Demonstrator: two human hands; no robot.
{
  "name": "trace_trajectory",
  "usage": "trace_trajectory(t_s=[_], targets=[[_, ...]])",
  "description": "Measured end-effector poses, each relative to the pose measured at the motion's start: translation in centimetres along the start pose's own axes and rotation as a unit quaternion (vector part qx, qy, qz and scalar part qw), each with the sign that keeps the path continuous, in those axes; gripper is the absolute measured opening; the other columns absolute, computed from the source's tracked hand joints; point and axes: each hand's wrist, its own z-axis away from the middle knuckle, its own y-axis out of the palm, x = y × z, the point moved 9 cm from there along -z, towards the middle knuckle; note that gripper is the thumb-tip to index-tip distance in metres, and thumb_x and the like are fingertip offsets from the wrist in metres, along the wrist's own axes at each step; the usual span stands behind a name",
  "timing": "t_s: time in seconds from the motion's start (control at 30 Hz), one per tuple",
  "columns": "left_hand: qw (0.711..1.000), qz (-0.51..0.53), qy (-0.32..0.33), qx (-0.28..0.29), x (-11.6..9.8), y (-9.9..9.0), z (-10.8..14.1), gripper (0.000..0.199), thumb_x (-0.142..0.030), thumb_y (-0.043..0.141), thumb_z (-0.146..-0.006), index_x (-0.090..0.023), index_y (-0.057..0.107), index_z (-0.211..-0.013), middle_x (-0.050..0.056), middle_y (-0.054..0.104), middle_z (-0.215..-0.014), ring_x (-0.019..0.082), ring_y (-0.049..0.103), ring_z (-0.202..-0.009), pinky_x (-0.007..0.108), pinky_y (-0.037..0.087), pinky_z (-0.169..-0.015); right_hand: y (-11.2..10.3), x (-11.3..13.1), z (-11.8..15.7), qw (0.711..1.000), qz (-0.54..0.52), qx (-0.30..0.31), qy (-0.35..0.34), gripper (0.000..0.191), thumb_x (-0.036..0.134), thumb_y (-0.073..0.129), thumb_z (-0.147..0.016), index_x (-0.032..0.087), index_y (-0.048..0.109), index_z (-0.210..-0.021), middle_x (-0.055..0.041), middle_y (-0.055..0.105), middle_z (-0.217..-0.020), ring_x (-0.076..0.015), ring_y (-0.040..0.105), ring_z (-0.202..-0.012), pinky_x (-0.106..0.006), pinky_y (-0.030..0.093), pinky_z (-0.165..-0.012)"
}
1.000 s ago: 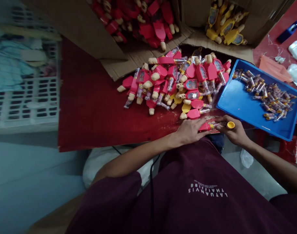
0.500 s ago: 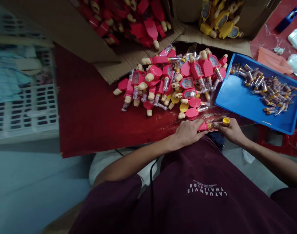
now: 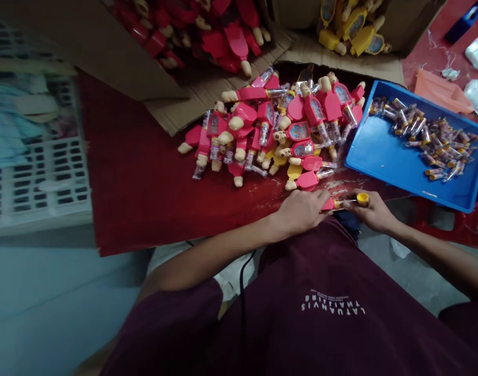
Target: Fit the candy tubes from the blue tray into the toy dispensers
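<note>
My left hand (image 3: 304,211) is closed around a pink plastic toy (image 3: 328,204) at the table's front edge. A short clear tube with a yellow band (image 3: 338,204) sticks out of the toy's right end. Gripped in my right hand (image 3: 371,210) is a thin-shafted, screwdriver-like tool with a round yellow end (image 3: 363,198). Its shaft points left at the tube; my fingers hide part of it, and whether its tip touches is unclear. Just beyond my hands lies a pile of pink toys (image 3: 307,180) with cream animal-head ends, many with wrapped tubes attached.
At the right, a blue tray (image 3: 380,169) holds many wrapped small tubes (image 3: 444,146). Behind the pile stand cardboard boxes (image 3: 172,112) with pink toys (image 3: 236,42) and yellow toys (image 3: 354,26). A white plastic crate (image 3: 62,193) stands left of the red table (image 3: 144,201).
The tool in my right hand has drawn slightly away from the toy, and more of its thin shaft shows. My left hand keeps its hold. The view has shifted a little.
</note>
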Motion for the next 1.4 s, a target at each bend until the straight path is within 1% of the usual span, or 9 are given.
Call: trace_trajectory(t_s=[0.07,0.13,0.27,0.43,0.7,0.8,1.0,1.23,1.4], targets=[[0.998,-0.052,0.022,-0.001,-0.3,0.6,0.1,0.034,-0.035,0.054,-0.097,-0.011,0.062,-0.119,0.017,0.069,-0.111,0.029,0.067,-0.097,0.036,0.050,-0.077,1.6,-1.7,-0.1,0.990,-0.054,0.056,0.117,0.043,0.055,0.054,-0.094,0.016,0.064,-0.079,0.0022,0.048,-0.053,-0.0112,0.044,-0.043,-0.025,0.039,-0.041],[1.000,-0.027,0.007,0.000,0.7,0.8,-0.1,0.035,-0.038,0.057,-0.095,-0.011,0.062,-0.118,0.015,0.070,-0.107,0.028,0.067,-0.094,0.035,0.050,-0.075,2.0,-1.7,-0.6,0.991,-0.032,0.072,0.110,0.043,0.055,0.054,-0.094,0.016,0.064,-0.078,0.0002,0.052,-0.055,-0.0122,0.048,-0.046,-0.025,0.041,-0.043],[0.972,0.228,-0.034,0.043,3.2,0.4,-0.3,0.042,-0.052,0.065,-0.086,-0.013,0.066,-0.103,0.007,0.070,-0.089,0.021,0.065,-0.081,0.031,0.049,-0.072,-0.1,3.0,-0.5,0.966,0.165,-0.038,-0.196,0.033,0.038,0.061,-0.094,0.016,0.066,-0.119,-0.0138,0.069,-0.106,-0.0238,0.066,-0.094,-0.037,0.057,-0.076],[0.864,0.485,0.019,0.136,1.4,-0.5,0.6,0.033,-0.046,0.066,-0.086,-0.018,0.068,-0.102,0.004,0.071,-0.094,0.018,0.065,-0.083,0.029,0.049,-0.072,0.5,6.4,2.2,0.854,0.292,-0.037,-0.428,0.035,0.025,0.059,-0.096,0.029,0.061,-0.131,-0.0077,0.068,-0.102,-0.0205,0.063,-0.089,-0.036,0.055,-0.077],[0.992,0.106,-0.071,0.006,2.7,-0.1,0.3,0.055,-0.052,0.063,-0.089,-0.013,0.060,-0.128,0.014,0.070,-0.101,0.030,0.066,-0.095,0.040,0.049,-0.084,1.2,5.2,-1.3,0.959,0.178,-0.005,-0.220,0.021,0.032,0.058,-0.097,0.016,0.068,-0.105,-0.0090,0.069,-0.087,-0.0185,0.066,-0.075,-0.030,0.051,-0.064],[0.993,0.089,-0.070,0.037,3.4,0.6,0.1,0.054,-0.052,0.063,-0.090,-0.012,0.060,-0.127,0.016,0.070,-0.108,0.031,0.065,-0.100,0.039,0.047,-0.084,1.9,3.4,-2.2,0.968,0.190,0.035,-0.158,0.024,0.034,0.059,-0.096,0.014,0.068,-0.106,-0.0102,0.072,-0.087,-0.0196,0.067,-0.072,-0.031,0.052,-0.064],[0.958,0.271,-0.049,0.074,5.3,0.0,0.2,0.043,-0.056,0.064,-0.085,-0.015,0.066,-0.096,0.006,0.069,-0.092,0.020,0.062,-0.082,0.028,0.044,-0.071,0.9,5.2,-2.1,0.932,0.207,-0.012,-0.299,0.025,0.031,0.057,-0.097,0.017,0.066,-0.116,-0.0127,0.070,-0.097,-0.0224,0.067,-0.084,-0.034,0.054,-0.068],[0.990,0.105,-0.090,-0.039,7.5,-1.6,0.4,0.051,-0.059,0.063,-0.087,-0.015,0.064,-0.112,0.011,0.068,-0.090,0.027,0.065,-0.086,0.037,0.048,-0.076,1.0,4.9,-6.2,0.976,0.091,-0.024,-0.195,0.023,0.037,0.063,-0.094,0.019,0.072,-0.105,-0.0084,0.075,-0.094,-0.0212,0.071,-0.080,-0.033,0.055,-0.071],[0.967,0.000,-0.151,-0.206,13.6,-7.9,-1.1,0.035,-0.049,0.065,-0.088,-0.016,0.063,-0.098,0.014,0.067,-0.103,0.031,0.063,-0.102,0.043,0.049,-0.090,-3.2,1.8,-9.0,0.949,0.183,-0.203,-0.155,0.046,0.038,0.060,-0.093,0.015,0.060,-0.133,-0.0168,0.068,-0.125,-0.0299,0.066,-0.110,-0.046,0.053,-0.093]])
